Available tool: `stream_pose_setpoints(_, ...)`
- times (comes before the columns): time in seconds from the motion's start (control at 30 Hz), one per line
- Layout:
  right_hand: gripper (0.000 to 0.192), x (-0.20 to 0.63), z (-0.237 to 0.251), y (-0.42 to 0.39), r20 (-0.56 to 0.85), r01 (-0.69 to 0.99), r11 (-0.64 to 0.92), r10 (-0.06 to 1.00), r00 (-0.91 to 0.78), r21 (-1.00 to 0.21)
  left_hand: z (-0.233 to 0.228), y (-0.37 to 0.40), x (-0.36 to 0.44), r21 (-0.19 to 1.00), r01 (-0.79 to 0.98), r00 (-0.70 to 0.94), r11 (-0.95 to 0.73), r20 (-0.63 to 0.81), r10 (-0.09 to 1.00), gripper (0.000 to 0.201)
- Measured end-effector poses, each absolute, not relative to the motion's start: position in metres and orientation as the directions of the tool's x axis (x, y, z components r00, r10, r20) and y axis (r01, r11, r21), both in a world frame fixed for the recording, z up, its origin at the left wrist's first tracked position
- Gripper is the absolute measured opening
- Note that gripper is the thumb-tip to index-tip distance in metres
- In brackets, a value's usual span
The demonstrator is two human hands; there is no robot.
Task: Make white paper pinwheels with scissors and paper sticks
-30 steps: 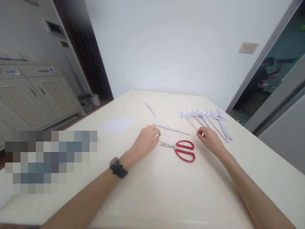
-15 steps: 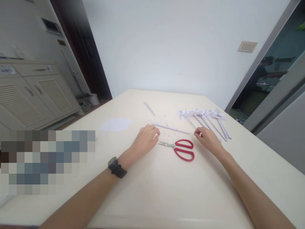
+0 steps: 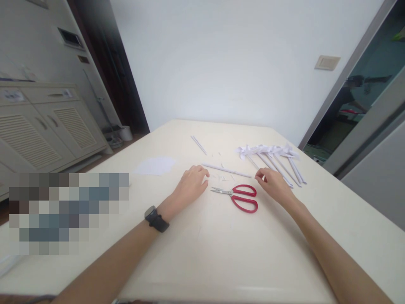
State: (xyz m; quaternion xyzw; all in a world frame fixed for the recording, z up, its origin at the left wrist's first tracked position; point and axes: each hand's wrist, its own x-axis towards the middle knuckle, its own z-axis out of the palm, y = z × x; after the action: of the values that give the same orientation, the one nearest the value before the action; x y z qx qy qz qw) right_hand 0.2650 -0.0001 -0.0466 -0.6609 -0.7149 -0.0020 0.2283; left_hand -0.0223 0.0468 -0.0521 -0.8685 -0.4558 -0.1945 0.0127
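Note:
My left hand (image 3: 193,183), with a black watch at the wrist, rests on the table, empty, thumb and fingers apart. To its right lie scissors (image 3: 232,193) with red handles, blades slightly parted and pointing at that hand. Beyond them a rolled white paper stick (image 3: 226,169) runs between my two hands. My right hand (image 3: 274,183) is also empty, its curved fingers and thumb a little apart, near the stick's right end. It partly covers the sticks of several white paper pinwheels (image 3: 262,150), lying in an overlapping row. Small paper scraps (image 3: 223,178) lie between stick and scissors.
Flat white paper (image 3: 155,166) lies on the table (image 3: 202,261) left of my left hand. Two thin paper sticks (image 3: 199,145) lie farther back. A wall (image 3: 221,63) stands behind the table. A blurred-out patch covers the left side. Another person shows through the doorway at right.
My right hand has shifted very slightly left, toward the end of the paper stick. My left hand has barely moved, and the objects on the table lie as before.

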Motion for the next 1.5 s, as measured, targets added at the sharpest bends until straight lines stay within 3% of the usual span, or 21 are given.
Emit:
stream_pose_setpoints(0.33, 0.014, 0.256, -0.048, -0.003, 0.314, 0.945, 0.139, 0.948, -0.04, -0.298, -0.05, 0.056, -0.031, 0.09, 0.871, 0.436, -0.483, 0.31, 0.845, 0.028)
stream_pose_setpoints(0.7, 0.016, 0.255, -0.045, -0.005, 0.292, 0.94, 0.146, 0.955, -0.052, -0.309, -0.034, 0.086, -0.095, -0.029, 0.999, -0.021, 0.028, 0.202, 0.979, 0.032)
stream_pose_setpoints(0.93, 0.016, 0.253, -0.044, -0.005, 0.28, 0.941, 0.139, 0.959, -0.05, -0.309, -0.04, 0.098, -0.109, -0.04, 0.998, -0.042, 0.05, 0.196, 0.98, 0.041)
stream_pose_setpoints(1.5, 0.016, 0.253, -0.047, -0.004, 0.253, 0.935, 0.144, 0.966, -0.061, -0.324, -0.043, 0.102, -0.111, -0.093, 0.995, -0.014, 0.037, 0.242, 0.97, 0.035)
